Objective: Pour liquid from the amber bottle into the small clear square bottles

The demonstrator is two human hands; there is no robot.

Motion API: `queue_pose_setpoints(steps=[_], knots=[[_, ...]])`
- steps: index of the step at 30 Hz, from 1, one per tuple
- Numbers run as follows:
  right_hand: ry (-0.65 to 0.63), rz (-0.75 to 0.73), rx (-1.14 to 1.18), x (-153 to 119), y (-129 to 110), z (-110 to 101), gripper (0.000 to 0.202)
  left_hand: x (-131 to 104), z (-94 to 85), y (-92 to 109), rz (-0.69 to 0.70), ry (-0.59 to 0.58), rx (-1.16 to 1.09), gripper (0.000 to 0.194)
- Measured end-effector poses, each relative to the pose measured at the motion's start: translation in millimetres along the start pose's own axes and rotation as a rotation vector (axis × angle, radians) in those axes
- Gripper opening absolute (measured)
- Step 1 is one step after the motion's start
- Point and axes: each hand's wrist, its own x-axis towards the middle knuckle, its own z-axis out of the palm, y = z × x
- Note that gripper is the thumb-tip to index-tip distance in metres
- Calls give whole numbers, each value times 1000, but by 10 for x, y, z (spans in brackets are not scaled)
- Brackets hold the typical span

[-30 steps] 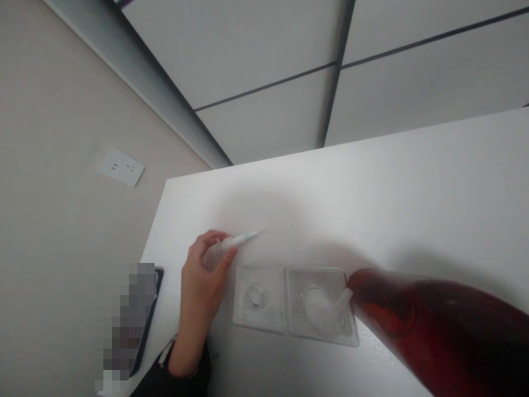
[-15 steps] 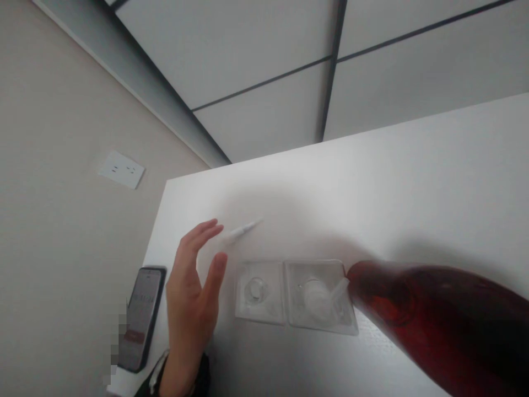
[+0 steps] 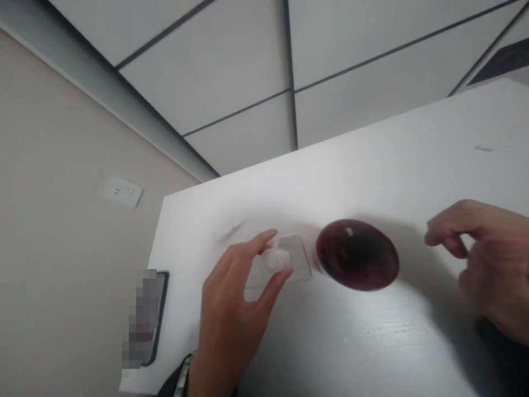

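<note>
My left hand [image 3: 235, 303] reaches over a clear shallow tray [image 3: 301, 255]. Its thumb and fingertips close around a small translucent white round piece [image 3: 276, 258] with a short tab. The hand hides much of the area beneath. Just right of the tray stands a dark red glossy vessel [image 3: 357, 255], seen from above as an oval. Farther right, my right hand [image 3: 487, 259] hovers apart from the vessel. Its fingers are loosely curled, with gaps between them and nothing visible in them; motion blurs it a little.
A white slim pen-like item [image 3: 231, 228] lies behind my left hand. A phone [image 3: 163, 317], partly pixelated, rests by the table's left edge. A small pale sliver [image 3: 483, 148] sits far right. White panels [image 3: 235, 71] rise behind the table [image 3: 388, 353]; a wall socket [image 3: 123, 192] is at left.
My left hand has moved right, from beside the trays onto the white piece. The red vessel, tilted over the right tray before, now stands on the table. My right hand has come into view.
</note>
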Motion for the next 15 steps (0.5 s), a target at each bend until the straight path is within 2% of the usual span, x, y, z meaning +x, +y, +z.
queue_pose_setpoints(steps=[3, 8, 11, 15], knots=[[100, -88, 58, 71, -135, 52, 58, -16, -117, 59, -6, 78, 30, 34], [146, -221, 75, 121, -50, 73, 55, -5, -204, 106, 35, 126, 34, 29], [163, -295, 91, 143, -21, 86, 52, 7, -197, 101, 39, 114, 24, 30], [163, -308, 79, 152, -28, 94, 51, 14, -135, 81, 52, 40, -6, 33]])
